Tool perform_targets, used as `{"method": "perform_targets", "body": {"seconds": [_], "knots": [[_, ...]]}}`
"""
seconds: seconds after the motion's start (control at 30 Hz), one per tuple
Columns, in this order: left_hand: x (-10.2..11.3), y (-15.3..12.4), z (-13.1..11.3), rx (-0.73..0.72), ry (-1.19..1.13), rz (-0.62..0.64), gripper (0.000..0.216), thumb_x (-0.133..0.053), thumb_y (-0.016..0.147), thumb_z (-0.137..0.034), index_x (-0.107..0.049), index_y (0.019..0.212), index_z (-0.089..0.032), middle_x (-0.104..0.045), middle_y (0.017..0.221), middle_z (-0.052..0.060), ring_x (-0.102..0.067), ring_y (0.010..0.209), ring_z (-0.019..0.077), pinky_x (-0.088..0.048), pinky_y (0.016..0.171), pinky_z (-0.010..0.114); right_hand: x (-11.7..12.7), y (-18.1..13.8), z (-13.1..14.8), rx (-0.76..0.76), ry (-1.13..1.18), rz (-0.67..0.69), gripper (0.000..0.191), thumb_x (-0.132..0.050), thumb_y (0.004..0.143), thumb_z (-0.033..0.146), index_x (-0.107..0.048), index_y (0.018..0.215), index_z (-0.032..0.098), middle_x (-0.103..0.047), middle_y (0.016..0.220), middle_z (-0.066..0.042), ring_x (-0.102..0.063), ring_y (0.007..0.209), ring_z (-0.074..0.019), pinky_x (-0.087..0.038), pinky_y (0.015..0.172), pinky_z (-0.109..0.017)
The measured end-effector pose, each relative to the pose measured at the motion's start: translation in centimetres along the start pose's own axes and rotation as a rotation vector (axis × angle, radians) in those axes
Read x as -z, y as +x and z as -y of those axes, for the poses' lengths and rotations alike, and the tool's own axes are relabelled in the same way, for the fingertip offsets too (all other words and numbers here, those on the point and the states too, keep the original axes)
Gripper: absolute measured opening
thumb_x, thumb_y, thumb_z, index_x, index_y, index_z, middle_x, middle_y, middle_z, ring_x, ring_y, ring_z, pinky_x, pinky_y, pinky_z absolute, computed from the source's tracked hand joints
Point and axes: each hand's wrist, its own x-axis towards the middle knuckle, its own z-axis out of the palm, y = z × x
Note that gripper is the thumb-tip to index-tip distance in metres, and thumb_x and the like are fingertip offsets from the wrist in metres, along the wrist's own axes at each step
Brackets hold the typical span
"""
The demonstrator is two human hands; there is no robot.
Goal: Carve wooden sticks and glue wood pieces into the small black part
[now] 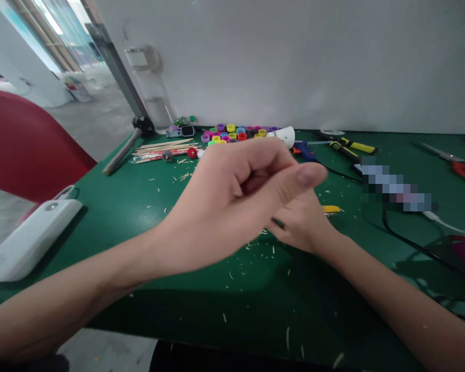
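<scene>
Caps (232, 133) and sticks (166, 147) are lying behind the clenched left hand (236, 201), which is covering the right hand (304, 225), its grip unclear.

Green table (120, 206) (flecked with pale shavings), multicoloured caps (232, 133) far, red chair (27, 144) left, white case (27, 235).

Two bare hands: one left hand (232, 201), one right hand (304, 225). One white rectangular plastic case (27, 237), one red plastic chair (23, 144), one pair of red-handled metal scissors (459, 164), one black-headed hammer (141, 125), and perhaps twenty small coloured plastic caps (232, 133), crowded together.
</scene>
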Motion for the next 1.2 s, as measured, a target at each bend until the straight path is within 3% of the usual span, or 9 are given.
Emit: {"method": "perform_targets", "body": {"seconds": [0.13,0.4,0.8,1.07,1.2], "knots": [[0.0,0.5,1.5,0.154,-0.044,0.011,0.031,-0.051,0.092,-0.036,-0.060,0.068,-0.017,-0.037,0.054,-0.003,-0.033,0.048,0.0077,-0.028,0.043,0.023,1.0,-0.1,-0.7,-0.045,-0.015,-0.092,0.021,-0.061,0.081,0.029,-0.051,0.064,0.021,-0.050,0.060,0.003,-0.044,0.067,-0.0141,-0.037,0.085,-0.039],[-0.5,0.5,3.1,0.245,-0.143,0.048,0.036,-0.048,0.094,-0.034,-0.055,0.064,-0.016,-0.043,0.057,-0.003,-0.040,0.054,0.0071,-0.033,0.050,0.021,3.6,0.0,-0.5,-0.212,0.198,-0.417,0.019,-0.067,0.076,0.025,-0.050,0.069,0.023,-0.045,0.056,0.004,-0.044,0.060,-0.0135,-0.043,0.069,-0.036],[-0.9,0.3,3.5,0.272,-0.187,0.079,0.033,-0.048,0.092,-0.041,-0.065,0.074,-0.018,-0.051,0.063,-0.001,-0.040,0.055,0.0079,-0.032,0.049,0.022,3.6,1.1,0.7,-0.295,0.213,-0.353,0.029,-0.067,0.078,0.032,-0.045,0.061,0.023,-0.045,0.053,0.003,-0.046,0.060,-0.0140,-0.040,0.063,-0.034],[-0.8,0.2,3.1,0.166,-0.049,0.079,0.031,-0.047,0.093,-0.037,-0.068,0.079,-0.019,-0.057,0.067,0.001,-0.047,0.058,0.0094,-0.035,0.048,0.021,3.9,1.2,0.8,-0.319,0.217,-0.321,0.032,-0.066,0.080,0.034,-0.043,0.060,0.023,-0.045,0.053,0.003,-0.045,0.058,-0.0136,-0.038,0.060,-0.032],[-0.8,0.0,2.7,0.103,0.010,0.111,0.029,-0.047,0.093,-0.033,-0.068,0.079,-0.018,-0.054,0.061,-0.001,-0.040,0.052,0.0082,-0.032,0.046,0.022,3.7,1.3,0.7,-0.282,0.255,-0.266,0.034,-0.066,0.080,0.035,-0.042,0.060,0.022,-0.045,0.053,0.004,-0.044,0.057,-0.0126,-0.037,0.060,-0.032]]}}
